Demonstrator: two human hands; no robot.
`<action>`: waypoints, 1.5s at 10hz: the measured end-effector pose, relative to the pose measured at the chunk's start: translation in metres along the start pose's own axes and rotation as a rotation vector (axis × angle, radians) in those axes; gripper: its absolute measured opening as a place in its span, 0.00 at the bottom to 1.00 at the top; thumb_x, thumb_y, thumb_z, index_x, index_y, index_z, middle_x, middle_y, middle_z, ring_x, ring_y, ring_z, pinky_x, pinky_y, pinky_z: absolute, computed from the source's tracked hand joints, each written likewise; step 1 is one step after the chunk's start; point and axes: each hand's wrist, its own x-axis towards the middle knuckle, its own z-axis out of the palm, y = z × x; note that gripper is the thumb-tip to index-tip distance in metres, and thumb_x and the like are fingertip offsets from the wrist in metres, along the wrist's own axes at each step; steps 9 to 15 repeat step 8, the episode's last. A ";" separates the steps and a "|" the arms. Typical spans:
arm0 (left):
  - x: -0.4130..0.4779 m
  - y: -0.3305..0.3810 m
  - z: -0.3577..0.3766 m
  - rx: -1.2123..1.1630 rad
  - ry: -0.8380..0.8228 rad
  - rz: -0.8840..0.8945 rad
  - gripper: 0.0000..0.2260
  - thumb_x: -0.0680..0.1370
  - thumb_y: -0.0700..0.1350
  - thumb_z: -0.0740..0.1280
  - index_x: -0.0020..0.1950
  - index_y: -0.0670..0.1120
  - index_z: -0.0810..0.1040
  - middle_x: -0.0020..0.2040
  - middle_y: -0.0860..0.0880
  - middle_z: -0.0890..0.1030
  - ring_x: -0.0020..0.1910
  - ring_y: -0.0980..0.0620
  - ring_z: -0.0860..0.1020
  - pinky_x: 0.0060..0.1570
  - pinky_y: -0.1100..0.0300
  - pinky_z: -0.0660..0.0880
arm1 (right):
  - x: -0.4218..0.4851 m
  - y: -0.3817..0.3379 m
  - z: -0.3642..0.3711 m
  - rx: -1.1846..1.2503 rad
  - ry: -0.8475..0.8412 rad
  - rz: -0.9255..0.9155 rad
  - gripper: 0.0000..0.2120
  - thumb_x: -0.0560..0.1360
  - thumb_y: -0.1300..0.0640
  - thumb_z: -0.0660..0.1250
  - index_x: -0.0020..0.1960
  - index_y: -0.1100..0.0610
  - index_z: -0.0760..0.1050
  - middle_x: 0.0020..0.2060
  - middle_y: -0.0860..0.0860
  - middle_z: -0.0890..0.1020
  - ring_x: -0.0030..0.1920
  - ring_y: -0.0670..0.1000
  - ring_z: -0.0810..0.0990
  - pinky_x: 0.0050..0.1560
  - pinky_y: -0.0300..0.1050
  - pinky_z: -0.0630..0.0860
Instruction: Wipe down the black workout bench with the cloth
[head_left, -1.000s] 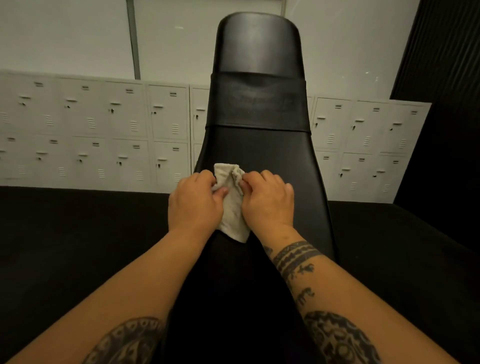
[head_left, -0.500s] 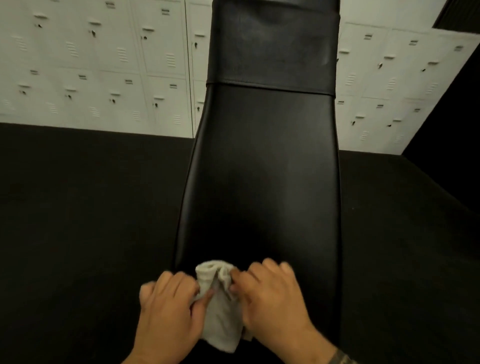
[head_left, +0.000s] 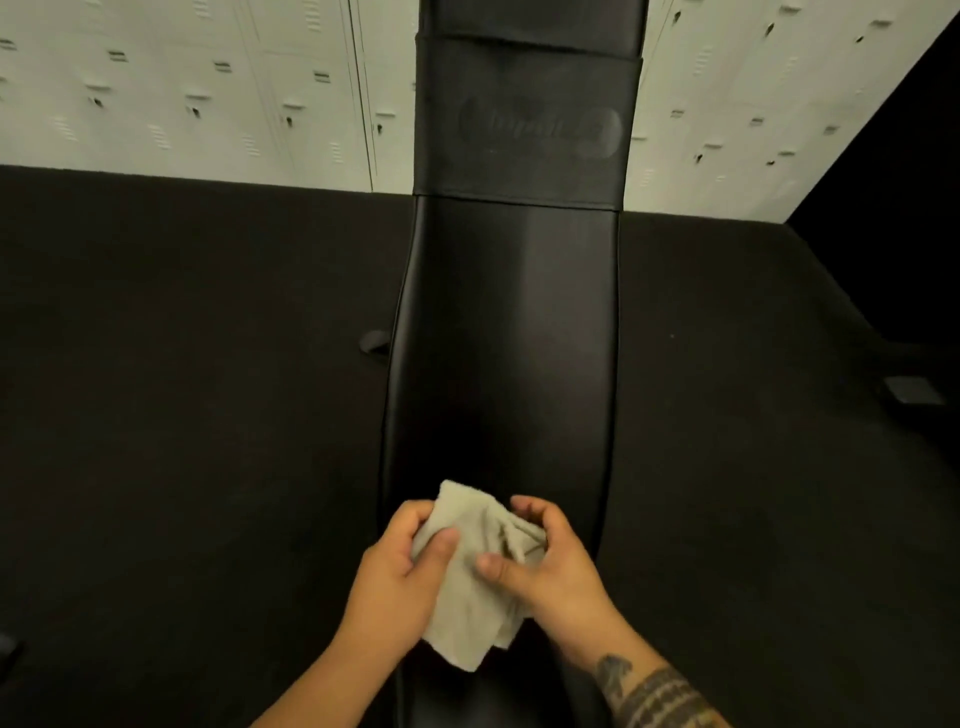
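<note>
Both clamped on the cloth (head_left: 467, 582): left grip (head_left: 400, 577), right grip (head_left: 553, 564).
We pinch its left edge thumb-on-top; our right fingers curl round the bunched right side. The cloth is beige and crumpled, over the near end of the black padded worktop (head_left: 509, 338); we can't tell if it touches. Dark floor (head_left: 182, 415) either side, pale lockers (head_left: 182, 93) behind the far end.

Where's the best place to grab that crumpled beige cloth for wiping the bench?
Probably its bunched upper half, taken from above. The cloth is gathered into folds there, between the left hand and right hand, giving a thick wad to pinch. Its lower corner hangs thin and loose over the black workout bench.
</note>
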 end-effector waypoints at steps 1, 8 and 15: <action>-0.013 0.002 0.002 -0.015 -0.013 -0.095 0.04 0.81 0.49 0.68 0.56 0.57 0.77 0.48 0.55 0.84 0.45 0.58 0.83 0.44 0.57 0.82 | -0.010 -0.002 -0.004 -0.033 0.157 0.064 0.23 0.70 0.60 0.78 0.61 0.52 0.73 0.51 0.50 0.84 0.49 0.48 0.85 0.51 0.49 0.82; -0.011 -0.075 0.059 0.865 -0.088 -0.473 0.26 0.80 0.53 0.64 0.75 0.47 0.65 0.71 0.44 0.70 0.69 0.41 0.69 0.62 0.48 0.73 | -0.007 0.096 -0.015 -0.935 0.113 0.156 0.38 0.77 0.42 0.65 0.81 0.50 0.50 0.76 0.51 0.60 0.74 0.56 0.59 0.71 0.53 0.64; -0.011 -0.075 0.059 0.865 -0.088 -0.473 0.26 0.80 0.53 0.64 0.75 0.47 0.65 0.71 0.44 0.70 0.69 0.41 0.69 0.62 0.48 0.73 | -0.007 0.096 -0.015 -0.935 0.113 0.156 0.38 0.77 0.42 0.65 0.81 0.50 0.50 0.76 0.51 0.60 0.74 0.56 0.59 0.71 0.53 0.64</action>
